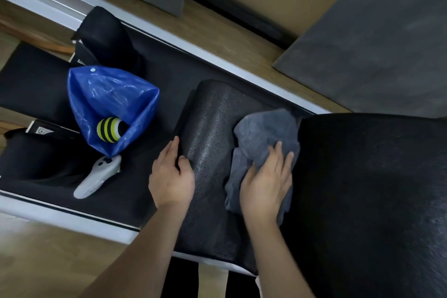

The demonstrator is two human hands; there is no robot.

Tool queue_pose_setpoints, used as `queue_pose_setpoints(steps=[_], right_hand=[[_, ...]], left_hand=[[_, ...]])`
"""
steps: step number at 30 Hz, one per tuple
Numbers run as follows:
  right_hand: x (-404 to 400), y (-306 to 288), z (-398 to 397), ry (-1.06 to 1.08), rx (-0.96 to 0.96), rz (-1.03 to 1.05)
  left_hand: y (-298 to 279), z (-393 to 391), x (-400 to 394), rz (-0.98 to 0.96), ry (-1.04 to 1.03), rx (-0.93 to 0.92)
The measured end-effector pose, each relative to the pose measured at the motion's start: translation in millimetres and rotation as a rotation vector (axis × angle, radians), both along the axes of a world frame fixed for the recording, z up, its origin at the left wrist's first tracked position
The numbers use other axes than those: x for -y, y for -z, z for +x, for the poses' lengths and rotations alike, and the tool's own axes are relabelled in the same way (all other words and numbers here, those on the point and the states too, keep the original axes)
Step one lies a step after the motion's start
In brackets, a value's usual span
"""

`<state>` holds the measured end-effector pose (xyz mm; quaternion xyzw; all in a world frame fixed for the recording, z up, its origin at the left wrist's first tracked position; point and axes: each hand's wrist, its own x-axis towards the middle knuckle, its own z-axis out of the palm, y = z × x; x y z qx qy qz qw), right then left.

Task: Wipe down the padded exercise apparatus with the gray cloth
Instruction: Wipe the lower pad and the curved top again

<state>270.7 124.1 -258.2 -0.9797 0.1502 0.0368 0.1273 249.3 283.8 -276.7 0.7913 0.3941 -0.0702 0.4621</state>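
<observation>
From the head view, the right hand (266, 184) lies flat with fingers spread on the gray cloth (262, 138), pressing it onto the black textured pad (210, 128) of the exercise apparatus. The left hand (171, 176) rests on the pad's left edge, fingers straight, thumb lightly curled. A blue bag (106, 94) and white controller (96, 176) lie on the apparatus's black bed, over a wooden floor (48, 249).

The room is dim and the light is soft. My right hand (266, 184) looks a little blurred. The blue bag (108, 104) shows white glare. The black padding is almost without detail, and straight lines bend near the edges.
</observation>
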Motion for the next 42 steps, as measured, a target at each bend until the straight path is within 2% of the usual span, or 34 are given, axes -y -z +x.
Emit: queue_pose_setpoints(steps=[3, 5, 8, 12, 16, 19, 21, 25, 28, 31, 33, 35, 39, 42], right_hand=[[-5, 0, -87, -0.051, -0.089, 0.066], [-10, 1, -135, -0.219, -0.153, 0.131], [-12, 7, -154, -0.35, -0.146, 0.148], [-17, 4, -87, -0.209, 0.014, 0.266], [-28, -1, 48, -0.023, 0.054, 0.278], [-43, -6, 109, -0.081, 0.009, 0.282], [-51, -9, 104, -0.223, 0.026, 0.231], [-56, -14, 20, -0.495, -0.03, 0.136], [-60, -15, -66, -0.676, -0.106, 0.064], [-56, -13, -119, -0.748, -0.129, 0.044], [-54, -12, -111, -0.744, -0.154, 0.051], [-59, -16, -81, -0.729, -0.173, 0.064], [-91, -16, 19, -0.587, -0.112, 0.037], [-120, -17, 92, -0.537, -0.195, -0.031]], left_hand=[[0, 1, 2, 0.014, 0.003, 0.008], [0, 1, 1, 0.023, 0.001, 0.015], [1, 1, 0, -0.004, -0.014, 0.011], [2, -1, -2, -0.031, -0.05, 0.022], [3, -4, -1, -0.048, -0.067, 0.034], [0, -5, -3, -0.109, -0.102, 0.044], [1, -3, -8, -0.265, -0.167, 0.04], [-3, 6, -24, -0.804, -0.479, 0.133], [-5, 2, -41, -0.983, -0.581, 0.154], [1, -6, -65, -1.173, -0.567, 0.131], [3, -11, -74, -1.271, -0.578, 0.138], [7, -14, -76, -1.288, -0.612, 0.136], [12, -13, -76, -1.306, -0.608, 0.193], [14, -15, -76, -1.292, -0.607, 0.222]])
